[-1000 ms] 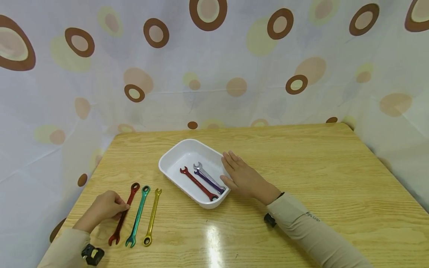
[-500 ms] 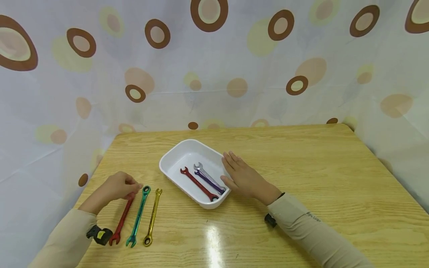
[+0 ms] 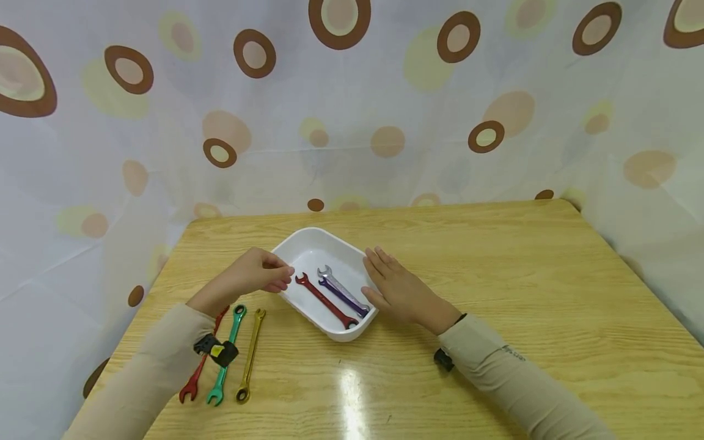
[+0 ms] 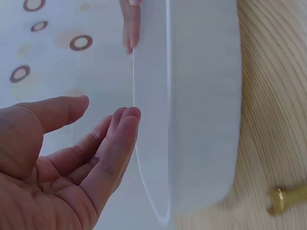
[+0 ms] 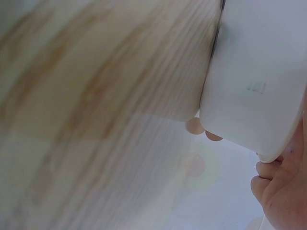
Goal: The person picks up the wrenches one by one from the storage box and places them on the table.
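Smooth white tub (image 3: 313, 239), rounded corners, shiny metal wrenches (image 3: 324, 301) inside. Left hand (image 3: 257, 271), 9 o'clock, fingers loosely bent, gripping nothing; right hand (image 3: 397, 291), 3 o'clock rim, fingers straight. Wood-grain table (image 3: 495, 263): three glossy wrenches (image 3: 251, 354), 8 o'clock, left sleeve (image 3: 176, 336) partly blocking.

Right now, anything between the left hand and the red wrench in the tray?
Nothing visible. In the head view, the left hand overlaps the left rim of the tray, and only tray floor shows between its fingers and the red wrench. The purple wrench and silver wrench lie beyond; the right hand is at the opposite rim.
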{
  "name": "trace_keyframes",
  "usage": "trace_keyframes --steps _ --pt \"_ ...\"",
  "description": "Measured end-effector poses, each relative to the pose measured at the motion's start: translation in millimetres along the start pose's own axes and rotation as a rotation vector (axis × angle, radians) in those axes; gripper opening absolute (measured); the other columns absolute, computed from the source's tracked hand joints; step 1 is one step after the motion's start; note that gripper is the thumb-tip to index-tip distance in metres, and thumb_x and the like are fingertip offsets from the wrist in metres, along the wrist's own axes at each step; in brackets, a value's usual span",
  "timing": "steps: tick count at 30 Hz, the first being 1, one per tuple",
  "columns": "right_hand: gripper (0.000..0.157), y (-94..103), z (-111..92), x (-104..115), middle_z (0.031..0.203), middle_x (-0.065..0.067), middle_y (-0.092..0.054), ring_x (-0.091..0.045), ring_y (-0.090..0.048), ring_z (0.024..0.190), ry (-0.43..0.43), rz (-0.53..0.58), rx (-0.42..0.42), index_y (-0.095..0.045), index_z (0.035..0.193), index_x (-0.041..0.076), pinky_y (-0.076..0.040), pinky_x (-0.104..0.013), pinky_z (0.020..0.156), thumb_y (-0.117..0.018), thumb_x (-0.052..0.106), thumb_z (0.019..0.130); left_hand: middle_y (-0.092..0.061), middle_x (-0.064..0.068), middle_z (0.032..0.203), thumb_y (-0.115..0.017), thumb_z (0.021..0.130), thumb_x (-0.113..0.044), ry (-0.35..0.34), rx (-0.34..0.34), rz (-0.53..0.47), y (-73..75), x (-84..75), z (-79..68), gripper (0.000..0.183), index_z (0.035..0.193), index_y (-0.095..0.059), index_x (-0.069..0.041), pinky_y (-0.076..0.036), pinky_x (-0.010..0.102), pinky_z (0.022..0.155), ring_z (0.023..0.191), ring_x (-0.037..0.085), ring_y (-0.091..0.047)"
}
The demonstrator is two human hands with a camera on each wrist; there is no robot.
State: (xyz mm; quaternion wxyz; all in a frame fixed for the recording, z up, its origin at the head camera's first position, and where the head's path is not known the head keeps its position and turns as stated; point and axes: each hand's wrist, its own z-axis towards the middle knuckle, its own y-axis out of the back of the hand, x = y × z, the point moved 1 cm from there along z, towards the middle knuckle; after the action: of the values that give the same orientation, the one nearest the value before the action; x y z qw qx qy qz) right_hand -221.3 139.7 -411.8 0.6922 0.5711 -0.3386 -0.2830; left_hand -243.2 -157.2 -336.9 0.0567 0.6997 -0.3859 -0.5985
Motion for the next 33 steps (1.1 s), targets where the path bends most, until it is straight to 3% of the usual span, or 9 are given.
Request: trace_keyframes --steps 5,13,21,29,33 --pt "0.065 -0.1 1.4 0.0 0.157 -0.021 -0.015 -0.035 -0.01 0.146 0.006 0.005 0.0 -0.022 0.148 -0.007 -0.016 -0.045 0.118 -0.036 0.038 0.103 -0.067 0.024 0.103 -0.058 0.097 -0.022 0.016 0.037 -0.033 -17.6 -11.1 21.0 0.035 0.11 -0.064 0.01 -0.058 0.031 0.077 0.09 0.03 -0.069" --pt "0.064 1.6 1.8 0.3 0.156 -0.022 -0.017 -0.035 -0.012 0.145 0.01 0.007 -0.019 -0.024 0.147 -0.007 -0.017 -0.045 0.118 -0.036 0.038 0.103 -0.068 0.023 0.099 -0.059 0.095 -0.018 0.05 0.055 -0.065 -47.3 -11.3 50.0 0.033 0.107 -0.066 0.012 -0.058 0.03 0.074 0.082 0.022 -0.07" --pt "0.065 1.4 1.7 0.4 0.155 -0.023 -0.018 -0.036 -0.012 0.145 0.019 0.004 -0.024 -0.025 0.146 -0.008 -0.018 -0.046 0.118 -0.037 0.038 0.103 -0.069 0.01 0.075 -0.063 0.093 -0.023 0.147 0.036 0.083 -70.4 -3.3 67.5 0.028 0.085 -0.069 0.004 -0.058 0.025 0.062 0.064 0.014 -0.067" --pt "0.064 2.2 1.2 0.8 0.155 -0.024 -0.02 -0.036 -0.014 0.145 0.027 0.007 -0.034 -0.026 0.146 -0.009 -0.018 -0.046 0.118 -0.036 0.038 0.103 -0.063 0.006 0.061 -0.068 0.089 -0.021 0.134 -0.019 0.191 -78.1 0.6 71.7 0.03 0.068 -0.064 0.0 -0.054 0.023 0.05 0.05 0.011 -0.061" --pt "0.064 2.6 0.3 0.7 0.154 -0.024 -0.02 -0.037 -0.014 0.145 0.025 -0.001 -0.031 -0.026 0.145 -0.009 -0.018 -0.045 0.118 -0.036 0.037 0.103 -0.06 0.004 0.058 -0.071 0.086 -0.023 0.149 -0.037 0.23 -81.9 -0.3 74.9 0.029 0.067 -0.061 -0.003 -0.052 0.021 0.047 0.048 0.01 -0.059"
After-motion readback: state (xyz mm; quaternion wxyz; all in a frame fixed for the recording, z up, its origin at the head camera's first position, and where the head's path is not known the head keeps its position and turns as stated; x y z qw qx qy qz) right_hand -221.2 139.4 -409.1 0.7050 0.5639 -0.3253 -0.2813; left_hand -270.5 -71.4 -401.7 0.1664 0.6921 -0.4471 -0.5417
